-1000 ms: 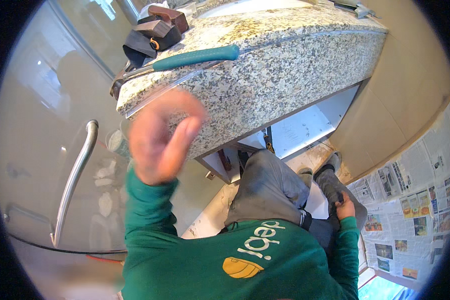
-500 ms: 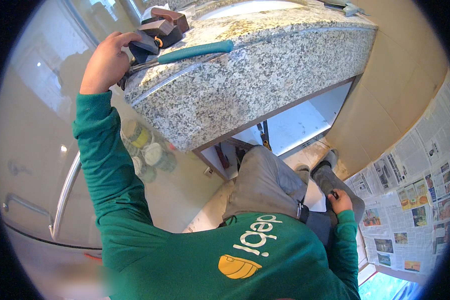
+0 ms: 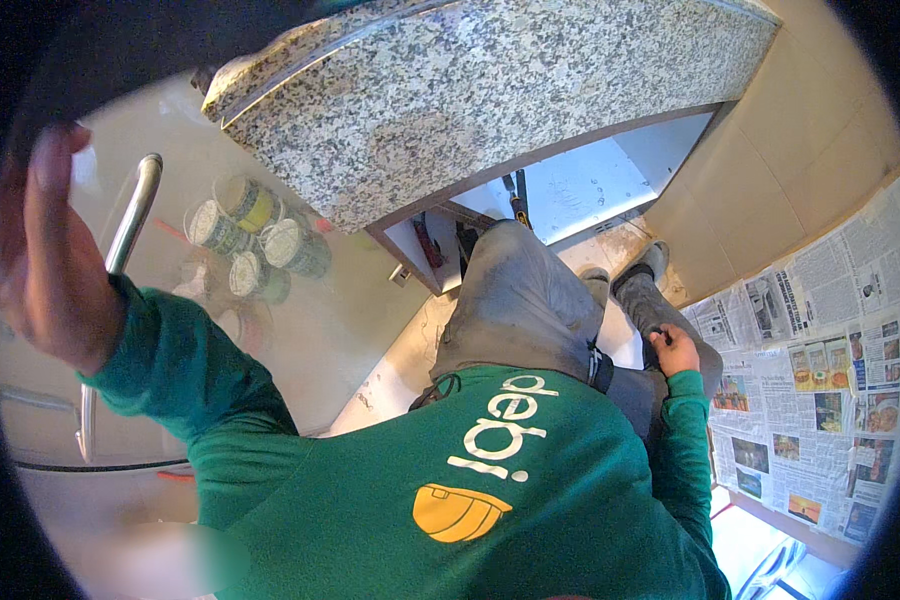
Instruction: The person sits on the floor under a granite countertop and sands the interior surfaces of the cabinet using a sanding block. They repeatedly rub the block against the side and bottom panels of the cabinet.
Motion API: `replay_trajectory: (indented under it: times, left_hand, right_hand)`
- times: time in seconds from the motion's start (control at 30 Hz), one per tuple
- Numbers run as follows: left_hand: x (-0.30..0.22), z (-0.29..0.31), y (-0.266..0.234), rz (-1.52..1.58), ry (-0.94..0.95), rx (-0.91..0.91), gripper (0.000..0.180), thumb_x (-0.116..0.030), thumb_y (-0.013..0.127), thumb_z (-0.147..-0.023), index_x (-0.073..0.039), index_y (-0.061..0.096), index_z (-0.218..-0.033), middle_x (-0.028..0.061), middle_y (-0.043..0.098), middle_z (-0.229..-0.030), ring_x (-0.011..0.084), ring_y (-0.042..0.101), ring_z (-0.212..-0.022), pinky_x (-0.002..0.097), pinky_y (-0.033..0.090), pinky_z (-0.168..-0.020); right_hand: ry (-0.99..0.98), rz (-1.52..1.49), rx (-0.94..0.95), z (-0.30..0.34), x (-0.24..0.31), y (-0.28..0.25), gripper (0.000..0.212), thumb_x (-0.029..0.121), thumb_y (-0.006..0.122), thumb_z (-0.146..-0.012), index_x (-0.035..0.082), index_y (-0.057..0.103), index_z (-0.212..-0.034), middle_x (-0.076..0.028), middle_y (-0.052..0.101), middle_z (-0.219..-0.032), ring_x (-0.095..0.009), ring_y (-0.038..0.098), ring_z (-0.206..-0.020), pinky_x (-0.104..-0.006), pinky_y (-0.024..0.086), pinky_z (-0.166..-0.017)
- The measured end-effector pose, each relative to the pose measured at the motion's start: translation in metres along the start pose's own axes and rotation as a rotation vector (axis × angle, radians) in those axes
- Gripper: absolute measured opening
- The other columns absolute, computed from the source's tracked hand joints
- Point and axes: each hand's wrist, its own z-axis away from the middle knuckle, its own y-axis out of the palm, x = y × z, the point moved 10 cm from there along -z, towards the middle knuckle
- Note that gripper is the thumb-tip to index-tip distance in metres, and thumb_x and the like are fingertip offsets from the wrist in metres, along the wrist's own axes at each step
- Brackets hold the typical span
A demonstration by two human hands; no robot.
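My left hand [image 3: 55, 250] is raised at the far left, beside the glass panel's metal handle. Its fingers stretch upward, apart and partly shaded, and I see nothing held in them. My right hand [image 3: 676, 352] rests low by my knee, fingers curled round a small dark thing too hidden to name. A dark, blurred shape [image 3: 170, 45] covers the upper left and hides the top of the granite counter [image 3: 450, 110].
Under the counter, an open cabinet [image 3: 580, 190] holds a black and yellow tool [image 3: 517, 200]. Several tubs [image 3: 295, 248] show through the glass at left, near a curved metal handle [image 3: 135, 215]. Newspaper sheets [image 3: 770, 350] cover the surface at right.
My left hand has left the dark tool on the counter and moved left and down. The view has shifted, and a dark shape now hides the countertop. My right hand stays by the knee.
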Motion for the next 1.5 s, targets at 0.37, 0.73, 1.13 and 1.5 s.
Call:
replay_trajectory:
  times: [0.37,0.73,1.13,1.5]
  left_hand:
    - [-0.046,0.272,0.269,0.411,-0.300,1.021,0.021,-0.017,0.066,-0.085,-0.003,0.064,-0.101,0.0179,0.064,-0.087,0.0385,0.062,-0.083,0.0470,0.050,-0.073]
    - [-0.027,0.302,0.269,0.539,-0.420,0.673,0.018,-0.015,0.063,-0.088,-0.004,0.064,-0.102,0.0150,0.064,-0.088,0.0346,0.062,-0.083,0.0440,0.048,-0.075]
    - [0.025,0.370,0.231,0.416,-0.868,0.374,0.070,-0.013,0.061,-0.090,0.006,0.028,-0.149,0.0251,0.035,-0.151,0.0375,0.037,-0.138,0.0423,0.026,-0.116]
    - [0.090,0.457,0.261,0.757,-1.517,0.065,0.050,-0.038,0.039,-0.107,0.005,0.065,-0.101,0.0092,0.068,-0.091,0.0170,0.064,-0.086,0.0315,0.050,-0.083]
  right_hand:
    - [-0.228,-0.927,0.408,0.027,0.192,-0.010,0.041,0.008,0.075,-0.086,0.005,0.059,-0.124,0.000,0.060,-0.091,-0.010,0.058,-0.082,-0.0238,0.049,-0.076]
    - [-0.656,-0.435,0.426,0.023,0.368,0.000,0.020,0.015,0.075,-0.085,0.004,0.061,-0.093,-0.012,0.050,-0.063,-0.021,0.050,-0.054,-0.0345,0.040,-0.051]
    - [-0.954,-0.346,0.226,-0.006,0.449,0.054,0.022,0.016,0.074,-0.084,0.002,0.058,-0.083,-0.017,0.060,-0.069,-0.036,0.060,-0.062,-0.0405,0.047,-0.056]
    - [-1.108,-0.343,0.169,-0.010,0.494,0.106,0.013,0.014,0.067,-0.084,0.003,0.065,-0.090,-0.018,0.064,-0.077,-0.037,0.063,-0.071,-0.0451,0.051,-0.064]
